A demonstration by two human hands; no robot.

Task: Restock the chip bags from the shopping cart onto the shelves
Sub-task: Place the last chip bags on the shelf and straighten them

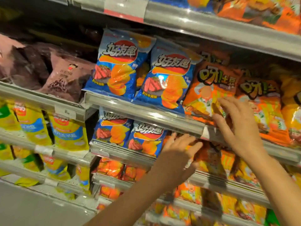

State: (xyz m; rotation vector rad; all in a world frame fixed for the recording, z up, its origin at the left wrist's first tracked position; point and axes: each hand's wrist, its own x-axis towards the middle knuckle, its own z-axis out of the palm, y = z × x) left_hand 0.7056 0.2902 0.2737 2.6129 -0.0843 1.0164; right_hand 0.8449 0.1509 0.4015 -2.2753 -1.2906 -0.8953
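Note:
My left hand [179,152] reaches under a shelf rail and grips the upper left edge of an orange chip bag [210,159] on the lower shelf, fingers above and thumb below. One shelf up, my right hand [237,123] rests with spread fingers on the lower right part of another orange chip bag [206,88], which stands upright behind the rail [146,113]. Two blue chip bags [167,79] stand to the left of it. The shopping cart is out of view.
More orange bags [267,111] fill the shelf to the right. Blue bags [145,139] sit on the shelf below, yellow bags [68,132] on the left bay, brown bags [65,79] above them. Grey floor [24,207] shows at lower left.

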